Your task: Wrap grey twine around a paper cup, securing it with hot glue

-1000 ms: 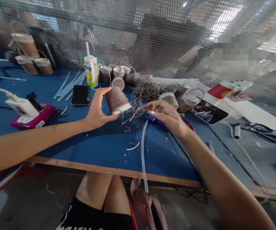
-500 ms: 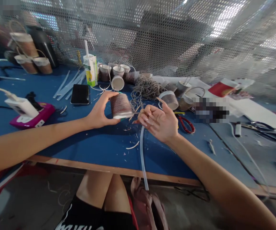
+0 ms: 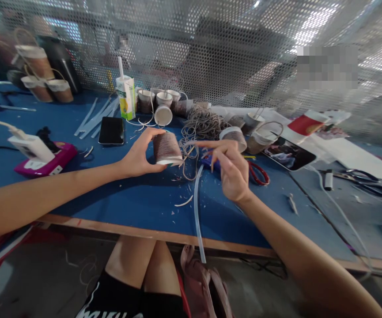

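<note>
My left hand (image 3: pixel 140 154) grips a paper cup (image 3: pixel 167 149) wrapped in brown cord, tilted on its side with the white rim facing down and right. Its thumb is under the rim and its fingers are over the base. To the right, my right hand (image 3: pixel 230 167) has its index finger stretched toward the cup and the other fingers loosely bent and apart, with nothing visible in them. Beneath them shows part of a blue tool (image 3: pixel 211 162), probably a glue gun, with a translucent stick (image 3: pixel 197 207) running from it past the table edge. Loose cord (image 3: pixel 189 154) lies between the hands.
Behind stand a tangled cord heap (image 3: pixel 204 121), several wrapped cups (image 3: pixel 163 115) and a drink carton (image 3: pixel 126 98). Left are a black phone (image 3: pixel 111 130) and a purple power strip (image 3: pixel 50 159). Right are red-handled pliers (image 3: pixel 258 173), a lit phone (image 3: pixel 288 153) and scissors (image 3: pixel 369 181).
My right hand has turned over from palm-up, its fingers leaving the cup's rim and its index finger stretching out. The blue tool has come into sight. My left hand still holds the cup.
</note>
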A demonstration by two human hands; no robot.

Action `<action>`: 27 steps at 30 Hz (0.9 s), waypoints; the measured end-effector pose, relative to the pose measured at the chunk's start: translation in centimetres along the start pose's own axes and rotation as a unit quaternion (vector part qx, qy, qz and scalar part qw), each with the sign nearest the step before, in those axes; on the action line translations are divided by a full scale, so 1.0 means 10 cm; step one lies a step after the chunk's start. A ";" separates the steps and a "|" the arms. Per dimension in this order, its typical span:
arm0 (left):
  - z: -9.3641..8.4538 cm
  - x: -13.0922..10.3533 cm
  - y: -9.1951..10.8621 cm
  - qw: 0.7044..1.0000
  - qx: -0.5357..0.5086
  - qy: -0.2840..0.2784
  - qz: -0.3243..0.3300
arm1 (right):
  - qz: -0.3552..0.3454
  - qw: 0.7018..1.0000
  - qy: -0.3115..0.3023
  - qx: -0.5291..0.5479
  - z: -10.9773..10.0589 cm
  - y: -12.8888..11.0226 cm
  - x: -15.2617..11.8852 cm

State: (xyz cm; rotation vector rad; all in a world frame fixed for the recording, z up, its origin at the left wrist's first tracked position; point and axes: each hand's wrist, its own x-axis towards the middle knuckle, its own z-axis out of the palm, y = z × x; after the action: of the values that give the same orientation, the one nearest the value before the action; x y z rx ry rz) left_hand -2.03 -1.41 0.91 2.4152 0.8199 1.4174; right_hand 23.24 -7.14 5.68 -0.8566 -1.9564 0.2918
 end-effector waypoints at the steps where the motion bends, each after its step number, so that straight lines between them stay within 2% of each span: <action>1: 0.00 0.00 -0.01 1.000 -0.002 0.002 0.004 | -0.007 0.998 -0.044 0.043 0.01 -0.03 -0.01; 3: 0.01 0.00 -0.01 1.000 -0.002 0.008 0.013 | -0.017 0.989 -0.104 0.103 0.05 -0.10 -0.02; 5: 0.01 0.01 -0.02 1.000 0.003 0.012 0.022 | -0.003 0.983 -0.147 0.112 0.08 -0.13 -0.02; 9: 0.01 0.01 0.00 0.999 0.011 0.017 0.038 | 0.031 0.981 -0.158 0.108 0.11 -0.11 -0.02; 11: 0.00 0.00 0.01 0.999 0.006 0.019 0.038 | 0.054 0.980 -0.135 0.139 0.11 -0.07 -0.01; 16: 0.00 -0.02 0.00 0.999 -0.006 0.038 0.030 | 0.165 0.952 -0.007 0.259 0.14 0.07 0.06; 21: 0.01 -0.03 -0.03 0.998 -0.029 0.047 0.039 | 0.252 0.930 0.138 0.228 0.10 0.25 0.14; 24: 0.02 -0.03 -0.04 0.998 -0.036 0.047 0.034 | 0.209 0.933 0.187 0.225 0.08 0.23 0.14; 26: 0.03 -0.03 -0.05 0.998 -0.045 0.045 0.021 | 0.147 0.946 0.165 0.236 0.08 0.16 0.12; 27: 0.04 -0.03 -0.05 0.998 -0.051 0.044 0.015 | 0.127 0.953 0.134 0.241 0.09 0.11 0.11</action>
State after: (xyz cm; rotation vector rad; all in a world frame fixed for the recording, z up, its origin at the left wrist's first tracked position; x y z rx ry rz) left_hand -1.96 -1.15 0.24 2.3137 0.7148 1.5480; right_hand 22.58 -5.49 5.40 -0.7716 -1.4330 0.7321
